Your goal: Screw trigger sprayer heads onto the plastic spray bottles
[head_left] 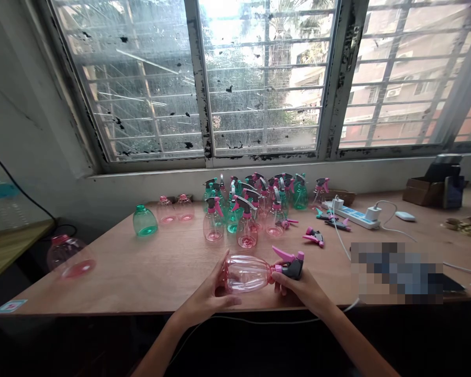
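Observation:
A clear pink spray bottle (246, 274) lies on its side between my hands, just above the table's front edge. Its base points left, cupped by my left hand (215, 293) with the fingers wrapped round it. At the neck, my right hand (298, 288) grips the black and pink spray head (292, 266), its trigger facing up. I cannot tell whether the head is fully screwed on. Beyond my hands stands a cluster of pink and green bottles with spray heads (246, 225). A loose pink and black spray head (314, 237) lies right of the cluster.
Bottles without heads stand to the left: a green one (144, 221), two pink ones and a larger-looking pink one (70, 256) near the left edge. A power strip (355, 214) with cables lies at right, beside more spray heads (335, 222). A cardboard box (424, 191) sits behind.

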The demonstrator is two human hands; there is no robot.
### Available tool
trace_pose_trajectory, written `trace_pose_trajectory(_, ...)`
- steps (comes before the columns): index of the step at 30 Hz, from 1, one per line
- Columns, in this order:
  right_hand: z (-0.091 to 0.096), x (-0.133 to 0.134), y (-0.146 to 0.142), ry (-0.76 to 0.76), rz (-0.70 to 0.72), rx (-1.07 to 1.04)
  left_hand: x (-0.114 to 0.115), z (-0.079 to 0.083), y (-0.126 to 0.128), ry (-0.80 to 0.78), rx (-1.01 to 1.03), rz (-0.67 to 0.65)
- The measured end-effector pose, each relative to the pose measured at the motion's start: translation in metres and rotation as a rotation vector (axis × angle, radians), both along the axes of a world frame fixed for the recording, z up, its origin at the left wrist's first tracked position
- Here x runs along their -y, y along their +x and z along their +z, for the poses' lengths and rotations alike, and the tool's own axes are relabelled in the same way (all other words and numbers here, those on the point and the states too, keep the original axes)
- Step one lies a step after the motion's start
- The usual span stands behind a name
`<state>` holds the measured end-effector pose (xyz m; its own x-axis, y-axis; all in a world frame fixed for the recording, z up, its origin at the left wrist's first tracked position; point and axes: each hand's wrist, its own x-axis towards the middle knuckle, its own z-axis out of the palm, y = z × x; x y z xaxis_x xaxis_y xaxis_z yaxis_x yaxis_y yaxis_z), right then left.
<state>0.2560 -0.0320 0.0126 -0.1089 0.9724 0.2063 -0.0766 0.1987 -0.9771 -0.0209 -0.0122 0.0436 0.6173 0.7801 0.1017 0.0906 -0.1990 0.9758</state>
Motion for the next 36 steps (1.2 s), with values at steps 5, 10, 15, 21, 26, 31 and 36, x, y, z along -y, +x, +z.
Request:
trace_pose_trajectory(5, -0.002, -0.002, 0.0, -0.001, 0.012, -0.011, -0.003, 0.001, 0.0, 0.018, -0.023, 0.024)
trace_pose_trajectory(10, -0.006, -0.003, 0.001, -0.005, -0.015, -0.04, -0.003, -0.001, 0.0, 0.011, 0.03, 0.017)
trace_pose_trajectory(15, -0.009, -0.004, 0.001, -0.023, -0.01, -0.125, -0.001, -0.002, 0.0, 0.041, 0.033, 0.003)
trace_pose_trajectory(21, -0.018, -0.009, 0.004, -0.004, 0.037, -0.114, -0.003, 0.0, 0.0, -0.022, 0.042, 0.005)
trace_pose_trajectory(26, -0.017, -0.008, 0.004, -0.008, 0.037, -0.15, -0.002, 0.0, 0.0, 0.029, 0.046, -0.007)
trace_pose_trajectory(31, -0.015, -0.008, 0.003, -0.016, 0.047, -0.144, 0.0, 0.001, 0.0, 0.037, 0.029, -0.024)
trace_pose_trajectory(36, -0.012, -0.007, 0.002, -0.026, 0.07, -0.098, 0.0, 0.005, 0.002, -0.021, 0.082, -0.016)
